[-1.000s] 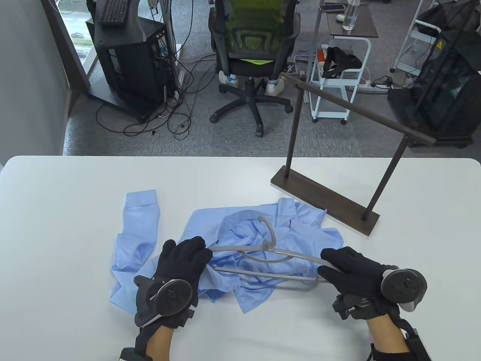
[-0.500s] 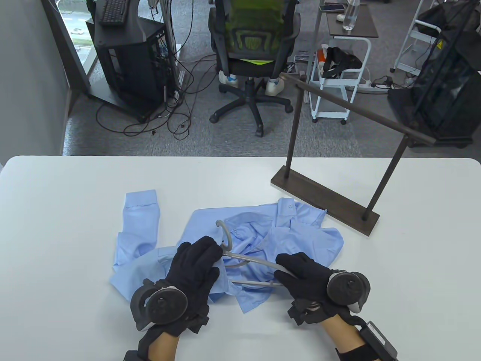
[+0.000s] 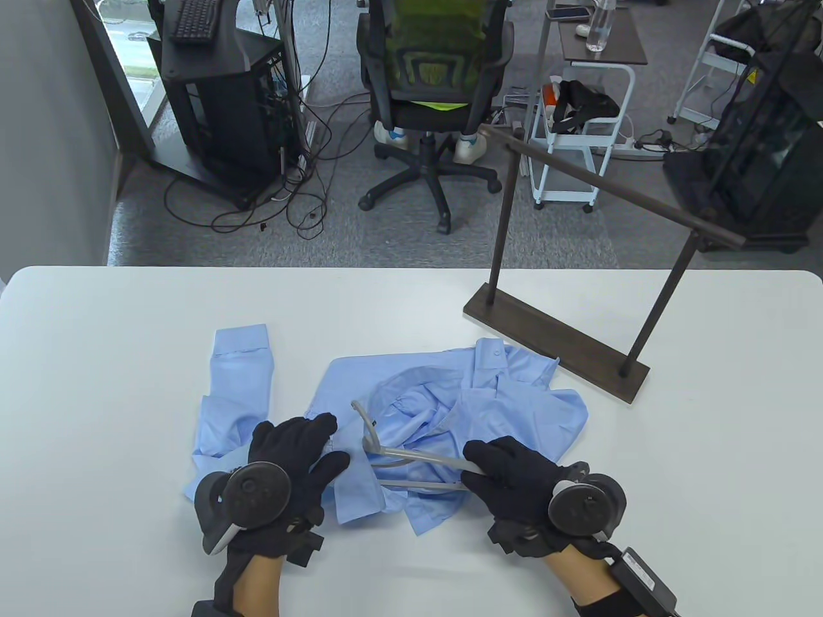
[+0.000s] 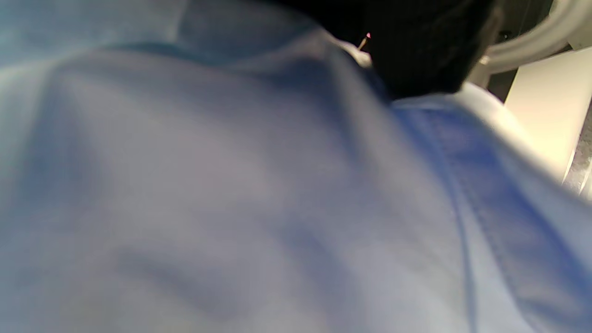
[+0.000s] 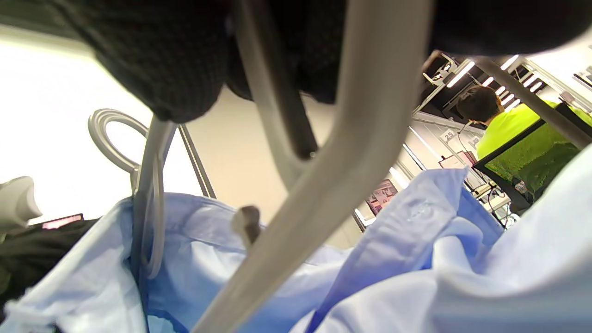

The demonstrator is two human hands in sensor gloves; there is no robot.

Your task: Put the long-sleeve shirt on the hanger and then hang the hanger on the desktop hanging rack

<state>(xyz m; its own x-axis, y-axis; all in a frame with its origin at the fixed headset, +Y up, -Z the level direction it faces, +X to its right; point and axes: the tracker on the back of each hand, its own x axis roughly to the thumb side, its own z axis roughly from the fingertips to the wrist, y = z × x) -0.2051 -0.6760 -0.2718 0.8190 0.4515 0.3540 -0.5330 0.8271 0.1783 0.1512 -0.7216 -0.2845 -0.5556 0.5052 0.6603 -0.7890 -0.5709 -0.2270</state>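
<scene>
Feeding the grey hanger [image 3: 411, 459] into the crumpled blue shirt [image 3: 508, 405] on the white table [image 3: 96, 360].
Left hand [image 3: 292, 459] lies on the fabric, fingers straight, gripping nothing; right hand [image 3: 514, 479] is clenched round the hanger's end; dark rack [image 3: 559, 340] stands far right, bare.

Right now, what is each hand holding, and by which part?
The right hand grips the hanger by its right arm end. The left hand rests on the shirt near its left shoulder; a grip cannot be told.
</scene>
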